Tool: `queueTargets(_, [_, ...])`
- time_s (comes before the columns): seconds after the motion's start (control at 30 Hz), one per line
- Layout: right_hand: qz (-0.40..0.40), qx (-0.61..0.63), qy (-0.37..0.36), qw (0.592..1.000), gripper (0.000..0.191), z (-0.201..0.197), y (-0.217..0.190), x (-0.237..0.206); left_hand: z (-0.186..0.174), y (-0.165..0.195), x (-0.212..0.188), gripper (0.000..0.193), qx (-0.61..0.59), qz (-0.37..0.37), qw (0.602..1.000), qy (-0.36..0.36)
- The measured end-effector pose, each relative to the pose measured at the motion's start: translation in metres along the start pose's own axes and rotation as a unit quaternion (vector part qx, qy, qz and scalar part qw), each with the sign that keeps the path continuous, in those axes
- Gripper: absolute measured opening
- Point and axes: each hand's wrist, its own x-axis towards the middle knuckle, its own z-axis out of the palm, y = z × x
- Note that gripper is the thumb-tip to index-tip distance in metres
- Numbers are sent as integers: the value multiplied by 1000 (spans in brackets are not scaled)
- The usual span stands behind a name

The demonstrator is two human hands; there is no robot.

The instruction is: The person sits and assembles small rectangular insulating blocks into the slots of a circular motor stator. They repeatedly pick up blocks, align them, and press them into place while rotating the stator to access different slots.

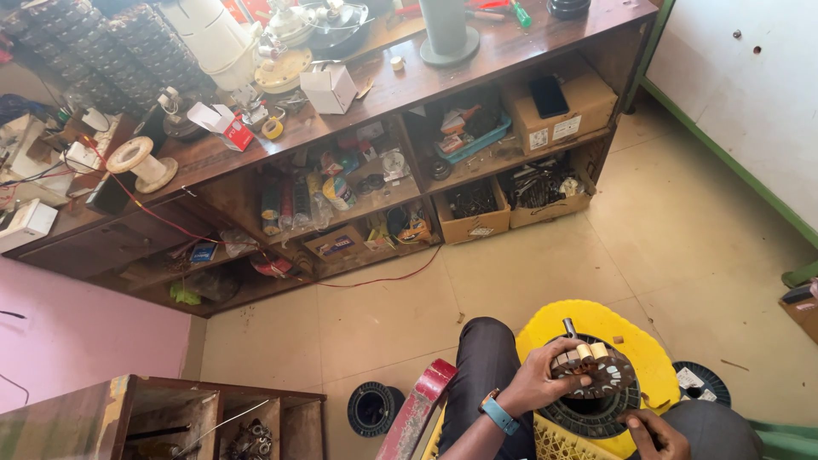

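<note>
My left hand (pixel 535 377) grips a round dark motor stator (pixel 596 371) with tan winding coils on top, holding it over a yellow round spool-like disc (pixel 596 328) that rests on my lap. A blue band is on that wrist. My right hand (pixel 654 432) is low at the frame's bottom edge, just below the stator, its fingers curled; whether it pinches a wire or anything else is too small to tell. My dark-trousered knee (pixel 486 349) sits left of the disc.
A long wooden shelf unit (pixel 511 60) crammed with boxes, spools, tools and parts runs across the top. A red wire (pixel 383 279) trails on the tiled floor. Black spools (pixel 373 407) (pixel 699 383) lie by my legs. A wooden cabinet (pixel 170 413) stands bottom left.
</note>
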Motion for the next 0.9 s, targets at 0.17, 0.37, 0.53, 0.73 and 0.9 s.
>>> queueTargets(0.17, [-5, 4, 24, 1000, 26, 4, 1, -1, 0, -1, 0, 52, -17, 2, 1000, -2])
queueTargets(0.37, [25, -6, 31, 999, 25, 7, -1, 1, -1, -1, 0, 52, -28, 11, 1000, -1])
queueTargets(0.53, [-42, 19, 29, 998, 26, 9, -2, 3, -1, -2, 0, 52, -23, 16, 1000, -1])
queueTargets(0.73, [-52, 29, 26, 998, 28, 9, -2, 4, -2, -2, 1, 51, -33, 12, 999, -1])
queueTargets(0.9, [-69, 29, 26, 997, 29, 8, -3, 6, -1, -1, 2, 49, -31, 1, 1000, -1])
